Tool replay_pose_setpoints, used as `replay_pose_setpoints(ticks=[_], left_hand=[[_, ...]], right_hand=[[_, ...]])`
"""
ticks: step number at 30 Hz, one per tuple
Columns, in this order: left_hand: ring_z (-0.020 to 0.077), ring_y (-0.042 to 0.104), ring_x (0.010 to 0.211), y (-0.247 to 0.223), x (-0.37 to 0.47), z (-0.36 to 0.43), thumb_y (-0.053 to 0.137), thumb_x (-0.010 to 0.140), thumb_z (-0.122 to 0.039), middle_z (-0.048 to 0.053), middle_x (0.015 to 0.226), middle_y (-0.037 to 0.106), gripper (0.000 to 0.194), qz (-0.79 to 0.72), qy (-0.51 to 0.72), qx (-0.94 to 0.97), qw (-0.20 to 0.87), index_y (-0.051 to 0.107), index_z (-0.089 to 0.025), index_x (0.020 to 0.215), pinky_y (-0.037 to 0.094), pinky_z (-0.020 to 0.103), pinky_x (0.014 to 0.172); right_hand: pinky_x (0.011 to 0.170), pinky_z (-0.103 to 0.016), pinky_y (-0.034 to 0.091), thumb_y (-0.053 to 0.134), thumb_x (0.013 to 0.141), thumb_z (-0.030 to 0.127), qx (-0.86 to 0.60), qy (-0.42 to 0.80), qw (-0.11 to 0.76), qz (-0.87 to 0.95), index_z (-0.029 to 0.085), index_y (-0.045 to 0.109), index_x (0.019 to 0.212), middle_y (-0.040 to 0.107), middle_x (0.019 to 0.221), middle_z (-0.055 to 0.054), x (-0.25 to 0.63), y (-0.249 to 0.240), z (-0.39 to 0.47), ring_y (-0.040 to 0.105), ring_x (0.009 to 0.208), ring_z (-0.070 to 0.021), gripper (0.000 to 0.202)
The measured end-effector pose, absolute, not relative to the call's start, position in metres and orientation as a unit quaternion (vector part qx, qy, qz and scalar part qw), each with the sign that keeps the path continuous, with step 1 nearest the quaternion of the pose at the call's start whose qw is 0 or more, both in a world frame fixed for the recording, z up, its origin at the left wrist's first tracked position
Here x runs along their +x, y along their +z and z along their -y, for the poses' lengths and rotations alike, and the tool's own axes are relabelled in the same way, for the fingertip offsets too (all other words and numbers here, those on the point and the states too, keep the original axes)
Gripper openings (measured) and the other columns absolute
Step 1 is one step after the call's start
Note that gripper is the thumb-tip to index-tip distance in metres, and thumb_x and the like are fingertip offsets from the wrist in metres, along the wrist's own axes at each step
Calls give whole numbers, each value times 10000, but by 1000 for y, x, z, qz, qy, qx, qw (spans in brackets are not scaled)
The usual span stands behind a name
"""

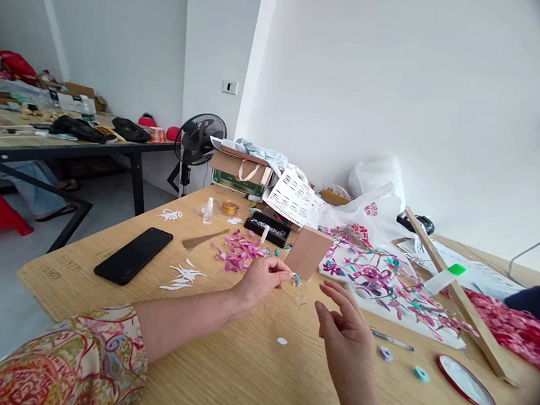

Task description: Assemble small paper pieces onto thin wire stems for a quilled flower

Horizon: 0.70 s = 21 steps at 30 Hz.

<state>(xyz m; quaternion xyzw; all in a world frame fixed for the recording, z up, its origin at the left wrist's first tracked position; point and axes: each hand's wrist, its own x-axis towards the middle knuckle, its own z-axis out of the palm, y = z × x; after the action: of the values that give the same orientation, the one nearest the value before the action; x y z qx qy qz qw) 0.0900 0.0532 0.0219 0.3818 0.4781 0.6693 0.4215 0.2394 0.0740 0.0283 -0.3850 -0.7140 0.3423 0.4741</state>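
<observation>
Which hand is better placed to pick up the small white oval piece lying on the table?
Probably the right hand: it hovers open and empty beside the small white oval piece, while the left hand already pinches a tiny teal piece.

plastic bag [377, 207]: red printed mark, too small to read | worktop [63, 271]: faint stamped marks at near corner, unreadable | other text: none legible

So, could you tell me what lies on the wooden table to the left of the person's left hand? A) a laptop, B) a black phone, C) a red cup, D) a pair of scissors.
B: a black phone lies flat on the wooden table, left of the left hand, which pinches a small teal piece.
</observation>
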Motion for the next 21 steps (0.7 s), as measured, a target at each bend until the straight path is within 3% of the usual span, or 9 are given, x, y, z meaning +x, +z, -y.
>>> replay_pose_setpoints(ticks=[5, 9, 15, 18, 21], left_hand=[[52, 402, 494, 27, 90, -44, 640, 594, -281, -42, 526, 470, 184, -435, 678, 364, 468, 550, -120, 596, 319, 202, 522], [44, 405, 494, 29, 85, -38, 659, 592, -284, -42, 542, 481, 197, -414, 656, 374, 509, 559, -117, 619, 317, 198, 528], [36, 418, 496, 30, 77, -33, 687, 569, -277, -40, 565, 488, 217, -378, 619, 382, 573, 567, -112, 641, 316, 187, 514], [40, 417, 497, 29, 76, -33, 678, 575, -274, -40, 550, 488, 202, -396, 625, 397, 543, 571, -112, 632, 322, 185, 510], [49, 419, 494, 28, 77, -35, 656, 591, -278, -36, 539, 494, 184, -437, 644, 407, 478, 578, -114, 627, 335, 190, 505]], right_hand=[[327, -213, 285, 650, 574, 354, -449, 474, 351, 672, 225, 476, 1134, 627, 793, -27, 239, 34, -77, 440, 366, -77, 601], [385, -201, 325, 652, 570, 317, -405, 544, 279, 680, 175, 548, 964, 603, 652, -1, 245, 41, -76, 503, 503, -115, 432], [372, -190, 261, 624, 614, 346, -394, 534, 200, 721, 174, 570, 846, 489, 469, 67, 267, 48, -87, 381, 392, -70, 293], [356, -199, 267, 596, 627, 400, -413, 490, 205, 740, 178, 545, 876, 494, 458, 63, 274, 53, -89, 389, 370, -83, 338], [377, -214, 309, 537, 682, 423, -436, 362, 208, 797, 194, 515, 888, 492, 445, 63, 273, 59, -77, 423, 378, -105, 308]])
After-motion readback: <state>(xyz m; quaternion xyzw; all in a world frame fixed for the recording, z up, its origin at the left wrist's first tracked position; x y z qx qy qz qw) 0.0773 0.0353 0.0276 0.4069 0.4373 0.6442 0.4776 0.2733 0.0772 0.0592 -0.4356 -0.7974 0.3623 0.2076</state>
